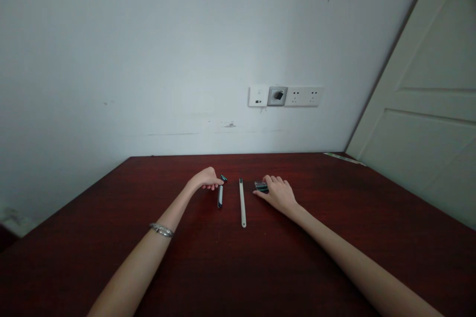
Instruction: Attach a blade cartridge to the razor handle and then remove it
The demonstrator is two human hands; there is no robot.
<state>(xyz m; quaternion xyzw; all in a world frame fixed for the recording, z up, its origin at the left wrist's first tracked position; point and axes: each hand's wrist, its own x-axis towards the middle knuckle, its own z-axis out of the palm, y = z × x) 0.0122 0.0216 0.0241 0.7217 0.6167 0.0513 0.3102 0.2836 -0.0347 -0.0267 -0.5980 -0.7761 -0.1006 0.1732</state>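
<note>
My left hand [209, 178] is closed, thumb and fingertips at the neck of a razor [220, 197]. Its teal head shows beyond the thumb, and the white and black handle points toward me. In the middle of the table lies a slim white toothbrush [243, 205] with a dark head at the far end and a hole near its handle tip. To the right, my right hand [278, 192] grips a small clear and dark case [261, 186] between thumb and fingers. Part of that case is hidden under the fingers, and its kind is unclear.
The dark red wooden table [208, 267] reaches back to a white wall [167, 59]. Sockets [303, 96] are set in the wall, one with a black plug [278, 95]. A pale strip [344, 158] lies at the table's back right corner beside a white panelled door [427, 124].
</note>
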